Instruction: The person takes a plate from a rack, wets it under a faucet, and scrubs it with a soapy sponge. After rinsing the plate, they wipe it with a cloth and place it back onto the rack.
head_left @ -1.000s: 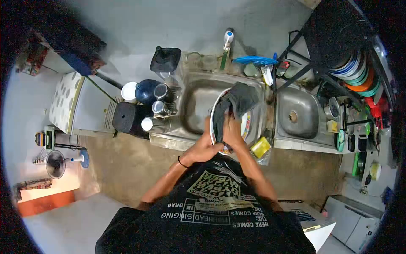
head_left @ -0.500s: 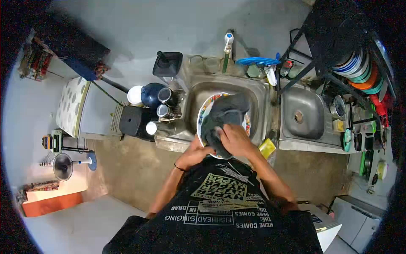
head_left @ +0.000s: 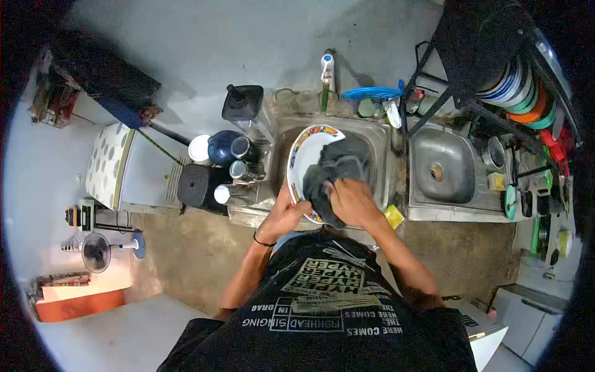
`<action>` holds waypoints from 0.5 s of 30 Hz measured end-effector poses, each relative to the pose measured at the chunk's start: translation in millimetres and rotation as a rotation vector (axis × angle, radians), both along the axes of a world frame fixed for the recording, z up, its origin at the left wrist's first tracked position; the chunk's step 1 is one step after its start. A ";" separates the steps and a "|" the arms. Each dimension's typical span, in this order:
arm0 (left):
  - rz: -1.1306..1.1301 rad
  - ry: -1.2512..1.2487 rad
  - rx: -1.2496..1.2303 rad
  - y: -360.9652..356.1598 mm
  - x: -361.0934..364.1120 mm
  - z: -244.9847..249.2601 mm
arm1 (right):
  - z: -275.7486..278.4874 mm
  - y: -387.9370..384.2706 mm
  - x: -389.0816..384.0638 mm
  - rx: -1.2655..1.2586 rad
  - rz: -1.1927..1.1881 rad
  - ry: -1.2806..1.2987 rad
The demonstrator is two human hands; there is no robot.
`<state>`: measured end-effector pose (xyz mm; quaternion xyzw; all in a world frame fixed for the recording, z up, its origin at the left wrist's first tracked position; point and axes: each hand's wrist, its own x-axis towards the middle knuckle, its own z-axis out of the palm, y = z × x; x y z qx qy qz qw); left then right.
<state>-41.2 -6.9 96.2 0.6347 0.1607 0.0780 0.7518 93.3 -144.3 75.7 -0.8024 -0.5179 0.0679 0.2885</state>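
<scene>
A white plate with a colourful patterned rim [head_left: 297, 155] is held tilted over the left steel sink [head_left: 379, 146]. My left hand [head_left: 286, 214] grips its lower left edge, with the thumb over the rim. A dark grey cloth [head_left: 341, 167] lies bunched over the right part of the plate and hides it there. My right hand [head_left: 352, 203] is closed on the cloth, pressing it against the plate.
Behind the sink are a faucet [head_left: 327, 68] and a blue plate [head_left: 372, 93]. Jars [head_left: 240, 168] and a blender jug [head_left: 243, 104] stand left. A yellow sponge packet [head_left: 393, 217] lies at the front edge. Right are a second sink [head_left: 443, 164] and a dish rack [head_left: 434, 102].
The cloth has shifted right and slightly down on the plate with my right hand, showing more of the plate's left side and upper rim. My left hand still holds the edge.
</scene>
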 end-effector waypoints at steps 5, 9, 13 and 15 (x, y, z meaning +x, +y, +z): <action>-0.009 -0.073 0.115 -21.5 2.2 5.4 | -37.4 -3.6 12.7 -0.021 -0.233 -0.065; -0.025 -0.057 0.116 -23.8 7.2 -9.3 | -30.7 -0.9 -3.3 0.042 -0.229 0.128; -0.108 -0.147 0.332 -22.0 20.2 -16.3 | -19.6 -7.9 -21.8 -0.092 -0.179 0.628; -0.084 -0.185 0.345 -28.9 23.1 -6.7 | -22.8 -9.2 -21.1 -0.041 -0.184 0.817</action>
